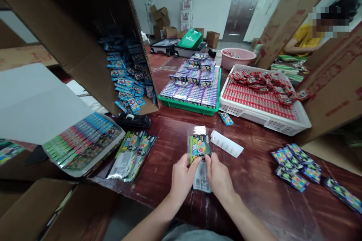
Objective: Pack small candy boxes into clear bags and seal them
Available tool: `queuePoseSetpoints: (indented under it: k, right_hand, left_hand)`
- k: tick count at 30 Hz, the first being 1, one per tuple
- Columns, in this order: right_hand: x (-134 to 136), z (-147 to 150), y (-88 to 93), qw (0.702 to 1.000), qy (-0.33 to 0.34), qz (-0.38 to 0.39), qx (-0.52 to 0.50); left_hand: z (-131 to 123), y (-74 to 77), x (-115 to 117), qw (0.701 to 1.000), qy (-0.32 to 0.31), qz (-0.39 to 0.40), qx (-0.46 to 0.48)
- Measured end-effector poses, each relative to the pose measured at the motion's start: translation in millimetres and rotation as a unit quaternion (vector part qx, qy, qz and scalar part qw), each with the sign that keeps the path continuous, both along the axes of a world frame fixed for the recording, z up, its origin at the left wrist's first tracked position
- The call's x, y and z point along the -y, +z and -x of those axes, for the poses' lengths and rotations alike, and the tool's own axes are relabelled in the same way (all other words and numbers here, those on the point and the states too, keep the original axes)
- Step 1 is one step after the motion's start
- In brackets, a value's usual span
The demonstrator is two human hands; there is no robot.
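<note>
Both of my hands grip one printed plastic pouch [199, 147], green and black with a clear lower part. My left hand [183, 175] pinches its left edge, thumb on the front. On the other edge, my right hand [220, 175] is closed with its thumb pressed on the pouch. Just right of the pouch lies a white strip of labels [226, 144]. To the left, a pile of similar pouches [132, 154] rests near the table edge. Several purple and blue packets [295, 165] lie to the right of my hands.
Ahead stand a green tray [190, 108] of purple packets and a white basket [285, 130] of red packets. At left are a tipped cardboard box [149, 83] with blue packets and a carton of colourful packs [85, 141]. A pink basin [237, 58] and a person [302, 41] are beyond.
</note>
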State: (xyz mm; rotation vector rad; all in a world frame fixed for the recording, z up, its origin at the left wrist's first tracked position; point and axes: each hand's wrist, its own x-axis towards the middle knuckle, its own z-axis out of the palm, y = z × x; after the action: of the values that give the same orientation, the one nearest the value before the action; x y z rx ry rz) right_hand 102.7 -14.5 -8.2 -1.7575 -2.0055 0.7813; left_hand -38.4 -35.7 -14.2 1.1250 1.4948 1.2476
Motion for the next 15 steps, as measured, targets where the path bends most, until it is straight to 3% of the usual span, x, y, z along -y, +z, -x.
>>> queuePoseSetpoints:
  k: [4,6,8,10,12,15]
  right_hand:
    - [-4.6,3.5,-23.1,1.0,0.019,0.007,0.018]
    - [-8.7,-3.3,-19.8,0.999,0.038,0.022,0.032]
    - [-20.3,-15.7,-7.0,0.997,0.049,0.02,0.056]
    - [-45.4,-30.2,11.6,0.996,0.047,-0.007,0.07]
    - [-87.2,-41.9,30.2,0.995,0.05,-0.063,0.062]
    - [-176.5,-48.3,49.1,0.974,0.086,-0.201,0.052]
  left_hand:
    - [5.7,-13.3,9.0,0.989,-0.016,0.033,-0.146]
    - [20.8,-8.2,2.5,0.977,-0.037,0.012,-0.211]
    - [50.2,5.9,-19.3,0.952,-0.01,-0.035,-0.303]
    - [96.3,26.8,-58.2,0.909,0.053,-0.076,-0.407]
    - [154.1,49.2,-110.9,0.859,0.08,-0.089,-0.498]
    - [238.5,73.7,-198.8,0.797,0.132,0.02,-0.59]
